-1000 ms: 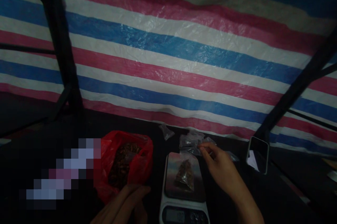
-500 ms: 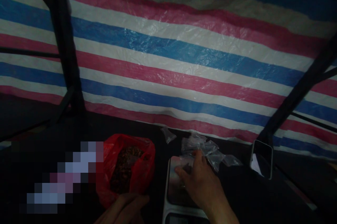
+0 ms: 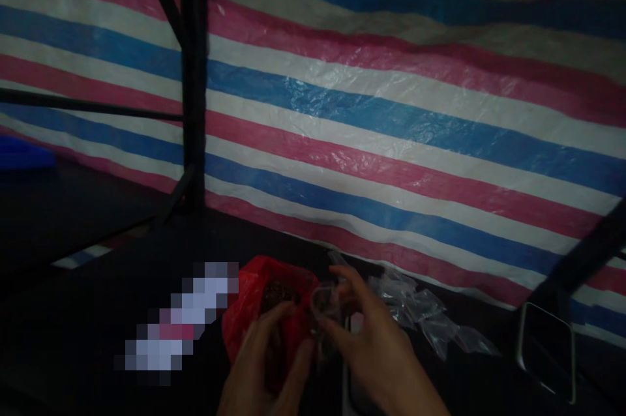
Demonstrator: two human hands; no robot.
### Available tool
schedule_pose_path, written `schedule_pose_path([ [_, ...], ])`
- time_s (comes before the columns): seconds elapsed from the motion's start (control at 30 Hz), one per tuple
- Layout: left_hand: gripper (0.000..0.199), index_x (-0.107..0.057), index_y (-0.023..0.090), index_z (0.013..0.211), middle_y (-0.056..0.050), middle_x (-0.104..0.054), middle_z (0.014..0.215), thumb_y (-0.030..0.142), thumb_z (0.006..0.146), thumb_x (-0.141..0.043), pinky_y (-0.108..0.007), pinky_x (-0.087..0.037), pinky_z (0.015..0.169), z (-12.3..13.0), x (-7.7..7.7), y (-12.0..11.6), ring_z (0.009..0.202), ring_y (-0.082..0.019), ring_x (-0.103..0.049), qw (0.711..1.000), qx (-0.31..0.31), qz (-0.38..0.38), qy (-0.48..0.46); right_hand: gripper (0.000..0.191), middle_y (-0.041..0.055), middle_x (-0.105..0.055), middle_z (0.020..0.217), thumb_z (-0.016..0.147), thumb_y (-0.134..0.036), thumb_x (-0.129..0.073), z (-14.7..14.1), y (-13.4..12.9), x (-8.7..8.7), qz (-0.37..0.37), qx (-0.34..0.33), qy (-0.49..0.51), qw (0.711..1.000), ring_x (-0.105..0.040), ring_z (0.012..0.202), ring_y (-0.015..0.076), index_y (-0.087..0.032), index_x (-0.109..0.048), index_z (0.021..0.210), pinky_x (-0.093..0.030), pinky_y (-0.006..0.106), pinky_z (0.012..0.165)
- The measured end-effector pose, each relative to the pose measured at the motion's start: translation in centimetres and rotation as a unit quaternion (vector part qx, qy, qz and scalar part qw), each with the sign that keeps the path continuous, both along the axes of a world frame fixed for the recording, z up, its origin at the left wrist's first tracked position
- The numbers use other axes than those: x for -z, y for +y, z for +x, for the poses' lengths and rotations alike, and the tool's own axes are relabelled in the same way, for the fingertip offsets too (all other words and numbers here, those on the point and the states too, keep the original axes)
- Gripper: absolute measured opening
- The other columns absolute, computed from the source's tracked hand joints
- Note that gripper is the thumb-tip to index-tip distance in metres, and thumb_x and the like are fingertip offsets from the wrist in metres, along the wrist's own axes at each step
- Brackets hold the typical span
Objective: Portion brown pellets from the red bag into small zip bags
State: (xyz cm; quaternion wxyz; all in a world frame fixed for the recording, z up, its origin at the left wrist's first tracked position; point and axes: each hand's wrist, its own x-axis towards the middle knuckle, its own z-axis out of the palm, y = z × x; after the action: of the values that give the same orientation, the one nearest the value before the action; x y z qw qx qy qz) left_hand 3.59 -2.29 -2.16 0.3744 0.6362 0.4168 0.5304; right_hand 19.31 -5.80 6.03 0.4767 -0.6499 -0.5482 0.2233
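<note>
A red plastic bag (image 3: pixel 244 298) stands with its mouth up, and small brown pieces (image 3: pixel 278 295) that I cannot name lie inside. Over its near side is my left hand (image 3: pixel 268 360), fingers curved, with a gap between them and the thumb. My right hand (image 3: pixel 374 338) pinches a small clear plastic bag (image 3: pixel 324 302) beside the red bag's right edge. What this little bag contains is too dark to make out. The weighing scale (image 3: pixel 348 373) is mostly hidden under my right hand and wrist.
Several clear plastic bags (image 3: pixel 415 305) lie in a pile behind my right hand. A phone (image 3: pixel 546 352) leans near a dark post at the right. Striped plastic sheeting (image 3: pixel 391 142) hangs behind the dark tabletop (image 3: pixel 161 240), and a blurred-out object (image 3: pixel 180 325) lies left.
My right hand has lifted from the scale and moved left toward the red bag with the small clear bag. My left hand has risen over the red bag. The view has turned left.
</note>
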Motion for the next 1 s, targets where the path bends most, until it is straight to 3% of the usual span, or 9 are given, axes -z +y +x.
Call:
schedule_pose_path([
  [0.1, 0.047, -0.079, 0.027, 0.121, -0.009, -0.082, 0.118, 0.061, 0.090, -0.069, -0.036, -0.067, 0.088, -0.4, -1.5, 1.1, 0.104, -0.027, -0.079, 0.994, 0.056, -0.084, -0.052, 0.049, 0.0029, -0.077, 0.113, 0.088, -0.028, -0.070, -2.3, 0.2, -0.1, -0.005, -0.022, 0.005, 1.000, -0.074, 0.102, 0.0234, -0.033, -0.068, 0.136, -0.058, 0.036, 0.095],
  [0.23, 0.046, -0.080, 0.027, 0.120, -0.009, -0.080, 0.124, 0.061, 0.096, -0.062, -0.038, -0.062, 0.103, -0.8, -1.8, 1.4, 0.119, -0.029, -0.075, 0.987, 0.061, -0.111, -0.101, 0.060, 0.0027, -0.075, 0.108, 0.080, -0.029, -0.077, -2.6, -0.2, 0.0, -0.002, -0.029, 0.053, 0.998, -0.073, 0.096, 0.0226, -0.030, -0.066, 0.139, -0.059, 0.034, 0.091],
  [0.37, 0.046, -0.082, 0.024, 0.112, -0.010, -0.081, 0.119, 0.061, 0.098, -0.058, -0.037, -0.061, 0.104, -1.0, -1.4, 1.6, 0.113, -0.028, -0.076, 0.989, 0.055, -0.107, -0.087, 0.023, 0.0026, -0.074, 0.087, 0.088, -0.041, -0.068, -1.4, -0.4, -0.1, -0.012, -0.043, 0.081, 0.996, -0.069, 0.082, 0.0206, -0.022, -0.074, 0.101, -0.056, 0.030, 0.076],
  [0.57, 0.050, -0.080, 0.024, 0.104, -0.007, -0.082, 0.105, 0.067, 0.097, -0.057, -0.030, -0.063, 0.085, -0.9, -1.1, 1.5, 0.095, -0.026, -0.076, 0.988, 0.073, -0.114, -0.067, 0.023, -0.0010, -0.061, 0.077, 0.090, -0.042, -0.063, -1.7, -0.2, 0.7, 0.017, -0.023, 0.059, 0.998, -0.059, 0.077, 0.0179, -0.022, -0.062, 0.078, -0.048, 0.026, 0.071],
  [0.67, 0.056, -0.078, 0.023, 0.106, -0.005, -0.082, 0.101, 0.073, 0.095, -0.054, -0.028, -0.063, 0.080, -0.7, -0.8, 1.4, 0.089, -0.024, -0.076, 0.983, 0.089, -0.139, -0.080, 0.024, -0.0019, -0.058, 0.077, 0.090, -0.045, -0.062, -2.2, -0.1, 1.7, 0.029, -0.020, 0.088, 0.995, -0.057, 0.076, 0.0176, -0.023, -0.059, 0.081, -0.048, 0.026, 0.070],
  [0.8, 0.060, -0.077, 0.022, 0.103, -0.006, -0.082, 0.102, 0.077, 0.093, -0.054, -0.028, -0.063, 0.082, -0.4, -0.5, 1.4, 0.091, -0.024, -0.076, 0.986, 0.081, -0.120, -0.083, 0.030, 0.0018, -0.066, 0.085, 0.092, -0.050, -0.063, -2.2, 0.1, 2.5, 0.011, -0.036, 0.106, 0.994, -0.060, 0.080, 0.0193, -0.021, -0.066, 0.093, -0.049, 0.028, 0.073],
  [1.0, 0.056, -0.077, 0.022, 0.107, -0.007, -0.082, 0.106, 0.071, 0.097, -0.053, -0.028, -0.063, 0.083, 0.1, 0.0, 1.3, 0.095, -0.025, -0.077, 0.987, 0.094, -0.106, -0.073, 0.029, -0.0011, -0.060, 0.076, 0.089, -0.049, -0.067, -1.9, 0.0, 2.5, 0.050, -0.023, 0.138, 0.989, -0.056, 0.072, 0.0169, -0.021, -0.064, 0.084, -0.045, 0.026, 0.065],
])
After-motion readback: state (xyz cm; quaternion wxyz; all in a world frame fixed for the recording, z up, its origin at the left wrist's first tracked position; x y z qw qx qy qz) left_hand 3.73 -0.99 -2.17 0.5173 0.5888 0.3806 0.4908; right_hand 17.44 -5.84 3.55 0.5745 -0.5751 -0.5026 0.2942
